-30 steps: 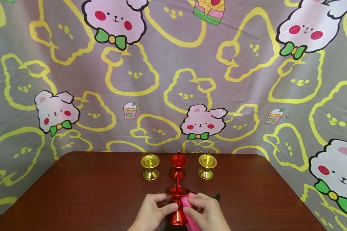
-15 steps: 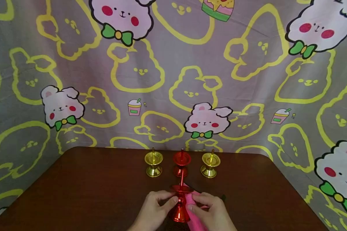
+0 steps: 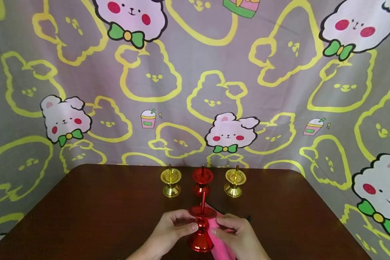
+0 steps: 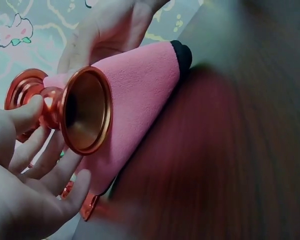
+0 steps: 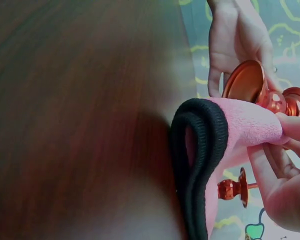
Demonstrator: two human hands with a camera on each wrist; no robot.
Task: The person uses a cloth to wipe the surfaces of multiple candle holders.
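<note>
Gripping the nearer red candle holder (image 3: 201, 243) by its waist, your left hand (image 3: 172, 231) curls round it; your right hand (image 3: 238, 233) pinches pink cloth (image 3: 219, 247) just beside it.

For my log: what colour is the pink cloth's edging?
Black; the edging shows best in the right wrist view.

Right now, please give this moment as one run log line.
left hand: holds near red holder; right hand: pinches pink cloth beside it; on table: left gold holder, rear red holder, right gold holder, upright
</note>
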